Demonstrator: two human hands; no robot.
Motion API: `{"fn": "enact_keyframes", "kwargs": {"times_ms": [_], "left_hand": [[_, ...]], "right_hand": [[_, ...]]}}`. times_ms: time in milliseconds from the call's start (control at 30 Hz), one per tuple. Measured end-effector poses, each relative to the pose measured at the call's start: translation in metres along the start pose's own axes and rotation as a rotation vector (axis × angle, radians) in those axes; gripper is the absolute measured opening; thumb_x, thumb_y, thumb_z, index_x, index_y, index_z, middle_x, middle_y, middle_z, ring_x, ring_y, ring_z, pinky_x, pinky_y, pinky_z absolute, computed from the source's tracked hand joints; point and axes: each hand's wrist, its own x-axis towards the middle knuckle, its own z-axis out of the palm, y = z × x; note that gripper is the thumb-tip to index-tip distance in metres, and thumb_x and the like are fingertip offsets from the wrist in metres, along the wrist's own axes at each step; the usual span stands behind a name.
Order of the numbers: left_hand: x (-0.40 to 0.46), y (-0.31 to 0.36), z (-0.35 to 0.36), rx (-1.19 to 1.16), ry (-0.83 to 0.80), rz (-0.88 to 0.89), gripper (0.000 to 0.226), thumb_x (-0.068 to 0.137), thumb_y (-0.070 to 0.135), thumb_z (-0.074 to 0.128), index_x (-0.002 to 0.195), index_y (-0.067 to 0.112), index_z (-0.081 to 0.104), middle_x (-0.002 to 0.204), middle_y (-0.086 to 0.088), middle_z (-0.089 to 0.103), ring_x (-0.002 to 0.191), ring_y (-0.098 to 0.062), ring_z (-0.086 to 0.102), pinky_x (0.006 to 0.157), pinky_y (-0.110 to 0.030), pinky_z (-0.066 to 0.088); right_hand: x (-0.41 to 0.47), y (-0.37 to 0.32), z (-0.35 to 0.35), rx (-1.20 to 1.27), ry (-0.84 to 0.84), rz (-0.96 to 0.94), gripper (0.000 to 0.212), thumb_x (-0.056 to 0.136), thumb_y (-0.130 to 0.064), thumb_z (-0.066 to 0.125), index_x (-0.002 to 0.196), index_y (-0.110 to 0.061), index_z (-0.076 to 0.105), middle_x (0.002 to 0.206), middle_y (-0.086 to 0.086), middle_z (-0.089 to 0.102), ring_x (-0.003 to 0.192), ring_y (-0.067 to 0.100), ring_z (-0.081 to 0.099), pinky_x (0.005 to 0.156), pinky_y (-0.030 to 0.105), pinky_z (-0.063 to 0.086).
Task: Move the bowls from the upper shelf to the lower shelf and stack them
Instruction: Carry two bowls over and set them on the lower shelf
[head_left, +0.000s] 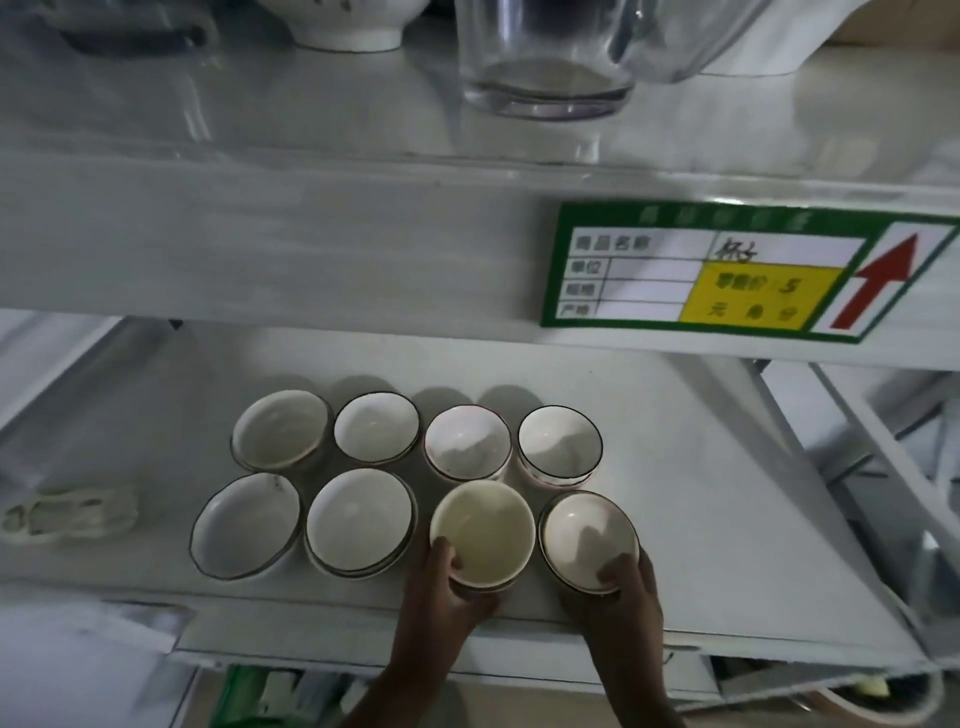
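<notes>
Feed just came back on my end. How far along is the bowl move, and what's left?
Looks done: six bowls sit on the lower shelf, four in the back row and two front left, some apparently stacked. In hand: the left hand grips the yellowish bowl and the right hand grips the dark-rimmed bowl at the front edge. Left: a white bowl remains on the upper shelf; stacking is mostly undone.

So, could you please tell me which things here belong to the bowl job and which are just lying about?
Job:
- cream bowl, gripped by left hand
- dark-rimmed bowl, gripped by right hand
- six other bowls
- lower shelf

Lying about:
- glass jar
- price label
- white bundle
</notes>
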Motion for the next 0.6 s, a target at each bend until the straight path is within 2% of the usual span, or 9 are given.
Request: {"fn": "enact_keyframes", "kwargs": {"times_ms": [67, 133, 200, 300, 367, 433, 500, 600], "left_hand": [[0.003, 0.002, 0.000, -0.012, -0.018, 0.010, 0.058, 0.052, 0.048, 0.085, 0.088, 0.035, 0.041, 0.104, 0.030, 0.044, 0.095, 0.011, 0.047, 0.072, -0.002, 0.037], [0.004, 0.003, -0.001, -0.011, -0.038, 0.008, 0.065, 0.053, 0.039, 0.090, 0.100, 0.035, 0.045, 0.106, 0.022, 0.046, 0.092, 0.004, 0.047, 0.075, -0.004, 0.036], [0.006, 0.002, -0.002, -0.026, -0.063, 0.007, 0.078, 0.052, 0.028, 0.093, 0.116, 0.029, 0.048, 0.116, 0.012, 0.047, 0.103, -0.004, 0.048, 0.083, 0.000, 0.033], [0.008, 0.003, -0.008, -0.072, -0.124, 0.031, 0.091, 0.055, 0.033, 0.091, 0.132, 0.030, 0.041, 0.129, 0.011, 0.044, 0.115, 0.007, 0.039, 0.093, 0.006, 0.025], [0.010, 0.005, -0.012, -0.098, -0.128, 0.035, 0.090, 0.058, 0.042, 0.088, 0.133, 0.033, 0.038, 0.131, 0.020, 0.042, 0.116, 0.015, 0.037, 0.093, 0.006, 0.025], [0.010, 0.007, -0.014, -0.126, -0.114, 0.024, 0.088, 0.059, 0.046, 0.086, 0.131, 0.038, 0.038, 0.131, 0.029, 0.040, 0.118, 0.020, 0.036, 0.092, 0.004, 0.029], [0.011, 0.010, -0.017, -0.147, -0.113, 0.010, 0.087, 0.058, 0.047, 0.086, 0.131, 0.040, 0.039, 0.131, 0.026, 0.044, 0.121, 0.013, 0.040, 0.094, -0.002, 0.034], [0.013, 0.011, -0.019, -0.165, -0.119, 0.018, 0.088, 0.056, 0.038, 0.089, 0.129, 0.042, 0.041, 0.132, 0.022, 0.047, 0.122, 0.004, 0.044, 0.096, -0.006, 0.035]], "right_hand": [[-0.002, -0.001, 0.001, 0.001, -0.010, 0.027, 0.048, 0.055, -0.019, 0.089, 0.080, -0.024, 0.048, 0.108, -0.007, 0.054, 0.086, 0.020, 0.056, 0.060, 0.013, 0.037], [-0.002, -0.002, 0.002, -0.012, -0.023, 0.041, 0.050, 0.057, -0.022, 0.089, 0.084, -0.027, 0.047, 0.111, -0.008, 0.053, 0.087, 0.016, 0.055, 0.060, 0.010, 0.037], [-0.001, -0.003, 0.003, -0.033, -0.032, 0.030, 0.053, 0.058, -0.024, 0.090, 0.088, -0.031, 0.046, 0.110, -0.010, 0.053, 0.087, 0.015, 0.055, 0.060, 0.011, 0.037], [0.000, -0.005, 0.002, -0.043, -0.045, -0.012, 0.063, 0.056, -0.017, 0.088, 0.100, -0.038, 0.047, 0.122, -0.011, 0.051, 0.093, 0.013, 0.054, 0.065, 0.015, 0.040], [-0.001, -0.006, 0.000, -0.022, -0.053, -0.047, 0.072, 0.055, -0.008, 0.084, 0.111, -0.037, 0.048, 0.133, -0.011, 0.044, 0.106, 0.013, 0.049, 0.078, 0.017, 0.043], [-0.002, -0.006, -0.002, -0.012, -0.057, -0.099, 0.079, 0.056, -0.001, 0.081, 0.123, -0.028, 0.049, 0.138, -0.006, 0.041, 0.116, 0.017, 0.042, 0.093, 0.030, 0.040], [-0.003, -0.007, -0.004, 0.015, -0.082, -0.086, 0.084, 0.059, 0.001, 0.080, 0.131, -0.026, 0.046, 0.139, -0.006, 0.040, 0.121, 0.018, 0.039, 0.100, 0.037, 0.038], [-0.005, -0.009, -0.007, 0.070, -0.082, -0.075, 0.090, 0.061, 0.001, 0.085, 0.136, -0.026, 0.043, 0.142, -0.005, 0.039, 0.128, 0.017, 0.038, 0.106, 0.039, 0.037]]}}
